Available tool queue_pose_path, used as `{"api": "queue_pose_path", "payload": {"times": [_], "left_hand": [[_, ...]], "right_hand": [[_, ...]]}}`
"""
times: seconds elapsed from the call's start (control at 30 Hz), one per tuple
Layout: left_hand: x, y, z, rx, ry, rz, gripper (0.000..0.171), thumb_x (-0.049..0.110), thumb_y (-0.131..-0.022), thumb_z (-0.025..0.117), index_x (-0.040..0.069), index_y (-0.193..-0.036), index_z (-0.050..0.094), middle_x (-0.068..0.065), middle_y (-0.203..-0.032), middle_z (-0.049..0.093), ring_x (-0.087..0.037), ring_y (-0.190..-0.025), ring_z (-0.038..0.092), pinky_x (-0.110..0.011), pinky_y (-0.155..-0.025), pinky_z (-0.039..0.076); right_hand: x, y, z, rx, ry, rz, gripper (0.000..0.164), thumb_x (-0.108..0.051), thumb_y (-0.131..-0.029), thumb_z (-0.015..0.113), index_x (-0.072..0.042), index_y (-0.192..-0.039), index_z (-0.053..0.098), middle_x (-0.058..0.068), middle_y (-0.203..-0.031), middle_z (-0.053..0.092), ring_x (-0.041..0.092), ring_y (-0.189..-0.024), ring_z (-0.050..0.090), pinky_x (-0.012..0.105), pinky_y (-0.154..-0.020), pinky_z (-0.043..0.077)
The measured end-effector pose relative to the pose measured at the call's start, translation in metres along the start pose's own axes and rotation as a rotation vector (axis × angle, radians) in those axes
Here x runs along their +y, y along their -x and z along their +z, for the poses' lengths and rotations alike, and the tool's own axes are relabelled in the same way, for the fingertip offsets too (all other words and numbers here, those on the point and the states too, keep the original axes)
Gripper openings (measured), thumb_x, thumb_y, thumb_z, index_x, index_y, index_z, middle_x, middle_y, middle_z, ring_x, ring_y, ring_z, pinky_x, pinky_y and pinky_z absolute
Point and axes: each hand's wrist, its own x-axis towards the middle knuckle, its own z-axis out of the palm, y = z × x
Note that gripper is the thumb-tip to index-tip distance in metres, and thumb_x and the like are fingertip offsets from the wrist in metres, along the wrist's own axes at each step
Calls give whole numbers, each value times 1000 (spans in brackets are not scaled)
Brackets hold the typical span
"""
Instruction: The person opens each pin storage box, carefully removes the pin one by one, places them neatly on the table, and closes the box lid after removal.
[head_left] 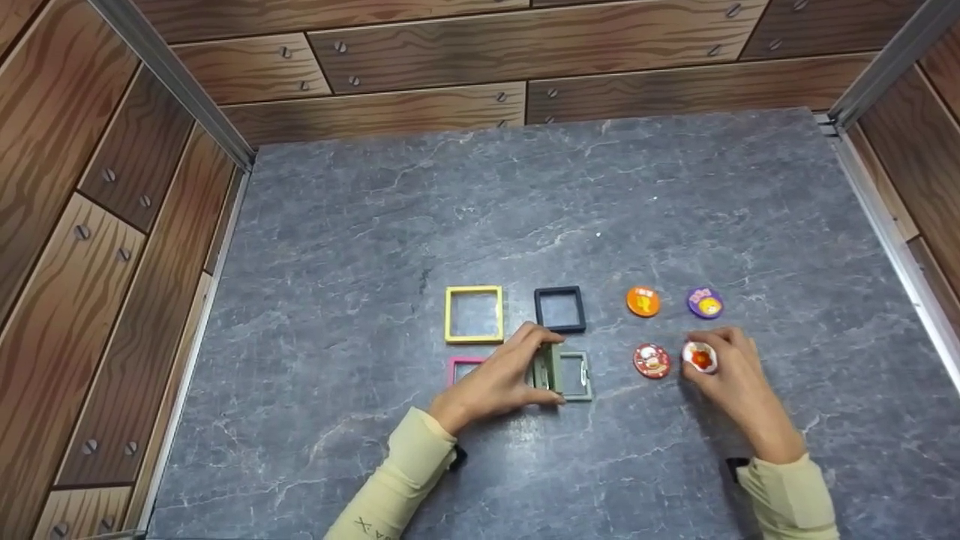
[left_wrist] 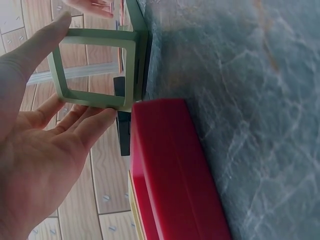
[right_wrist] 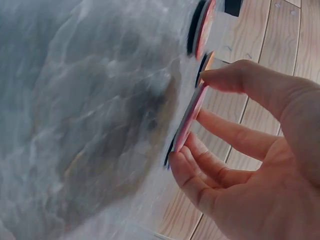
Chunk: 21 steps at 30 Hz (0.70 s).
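Note:
My left hand (head_left: 504, 373) grips the raised half of a green hinged display frame (left_wrist: 95, 35) between thumb and fingers. Its other half (head_left: 577, 375) lies flat on the table, so the frame stands unfolded. In my right hand (head_left: 739, 382) a round white badge (head_left: 700, 358) with a red-orange flower is pinched by its edge. The right wrist view shows that badge (right_wrist: 190, 117) edge-on and tilted. Left of it a red round badge (head_left: 652, 361) lies flat. An orange badge (head_left: 643, 301) and a purple badge (head_left: 705, 302) lie beyond.
A yellow square frame (head_left: 448, 315) and a black one (head_left: 560, 328) lie beyond the left hand. A pink frame (head_left: 452, 369) is partly hidden under that hand. Wood-patterned walls (head_left: 420, 52) border the grey marbled table (head_left: 360, 225).

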Motion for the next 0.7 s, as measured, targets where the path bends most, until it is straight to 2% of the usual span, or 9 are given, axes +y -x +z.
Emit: {"api": "queue_pose_path", "payload": {"times": [0.33, 0.57, 0.7], "left_hand": [[1, 0, -1, -1, 8, -4, 78, 36, -86, 88, 9, -149, 50, -3, -142, 54, -16, -131, 57, -25, -122, 45], [0, 0, 1, 13, 23, 13, 77, 34, -85, 89, 9, -147, 51, -4, -140, 55, -17, -129, 58, -25, -120, 46], [-1, 0, 1, 17, 28, 8, 77, 34, -85, 89, 12, -148, 50, -3, -140, 55, -17, -129, 58, -24, -120, 46]], "right_hand": [[13, 3, -7, 13, 11, 15, 41, 10, -74, 77, 18, -114, 69, 37, -107, 60, 52, -102, 53, 55, -87, 37], [20, 0, -12, -49, 35, 87, 39, 8, -80, 76, 20, -117, 67, 39, -111, 56, 54, -107, 51, 60, -92, 38], [19, -1, -12, -62, 34, 99, 40, 8, -81, 76, 20, -118, 67, 39, -112, 55, 54, -108, 50, 60, -93, 38]]}}
